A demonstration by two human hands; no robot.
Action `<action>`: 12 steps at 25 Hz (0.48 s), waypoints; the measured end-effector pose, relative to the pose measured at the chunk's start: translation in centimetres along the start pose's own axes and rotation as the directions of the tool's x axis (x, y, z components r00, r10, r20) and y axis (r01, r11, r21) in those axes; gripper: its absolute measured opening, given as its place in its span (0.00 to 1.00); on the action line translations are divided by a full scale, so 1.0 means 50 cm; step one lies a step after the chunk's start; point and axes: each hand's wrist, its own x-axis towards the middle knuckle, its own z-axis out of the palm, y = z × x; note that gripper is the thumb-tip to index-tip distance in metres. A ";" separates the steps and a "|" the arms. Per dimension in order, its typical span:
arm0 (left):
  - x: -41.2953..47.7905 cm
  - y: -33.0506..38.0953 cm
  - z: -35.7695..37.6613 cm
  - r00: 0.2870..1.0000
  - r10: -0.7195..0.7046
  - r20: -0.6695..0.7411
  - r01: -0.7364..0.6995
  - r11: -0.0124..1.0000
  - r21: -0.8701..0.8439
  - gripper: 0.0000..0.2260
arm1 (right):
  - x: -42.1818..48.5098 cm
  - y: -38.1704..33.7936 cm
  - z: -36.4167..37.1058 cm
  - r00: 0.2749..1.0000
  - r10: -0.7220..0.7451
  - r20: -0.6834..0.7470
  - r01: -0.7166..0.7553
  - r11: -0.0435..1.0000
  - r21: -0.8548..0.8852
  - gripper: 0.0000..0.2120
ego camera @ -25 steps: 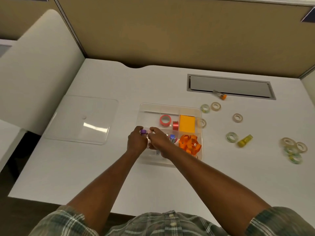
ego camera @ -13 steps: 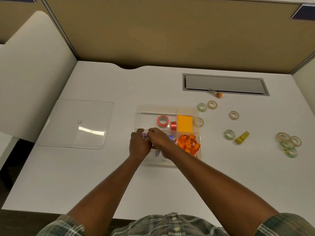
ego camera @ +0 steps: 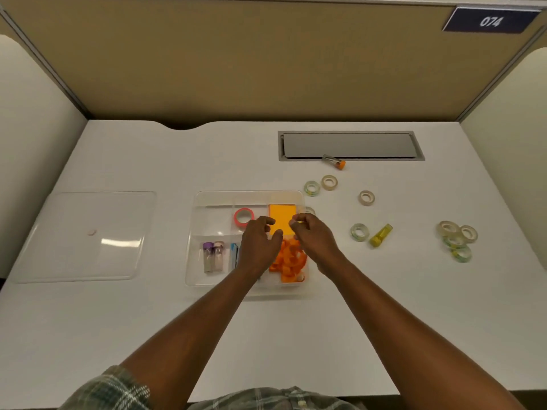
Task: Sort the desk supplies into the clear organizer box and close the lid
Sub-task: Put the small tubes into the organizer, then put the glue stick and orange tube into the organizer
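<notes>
The clear organizer box sits mid-desk with its lid lying flat to the left. Inside lie two small vials with purple and pink caps, a blue item, a pink tape roll, an orange pad and orange clips. My left hand hovers over the box's middle, fingers apart and empty. My right hand hovers over the box's right side, fingers curled loosely, nothing visible in it.
Loose tape rolls lie right of the box, one farther out, one beside a yellow vial, and a cluster at far right. An orange-capped vial rests by the grey cable hatch.
Both hands let go of the purple- and pink-capped vials, which now lie in the box's front-left compartment, and moved right over the orange items. The camera view shifted.
</notes>
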 end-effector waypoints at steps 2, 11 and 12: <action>0.016 0.036 0.046 0.999 0.037 0.037 -0.038 0.999 0.024 0.14 | 0.018 0.037 -0.067 0.994 -0.074 -0.081 0.061 0.986 -0.153 0.15; 0.108 0.175 0.231 0.973 0.150 0.178 -0.179 0.970 0.164 0.14 | 0.103 0.229 -0.268 0.986 0.076 -0.149 -0.146 0.829 -0.540 0.32; 0.123 0.185 0.249 0.969 0.160 0.188 -0.196 0.961 0.193 0.15 | 0.111 0.243 -0.278 0.986 0.109 -0.127 -0.162 0.816 -0.554 0.34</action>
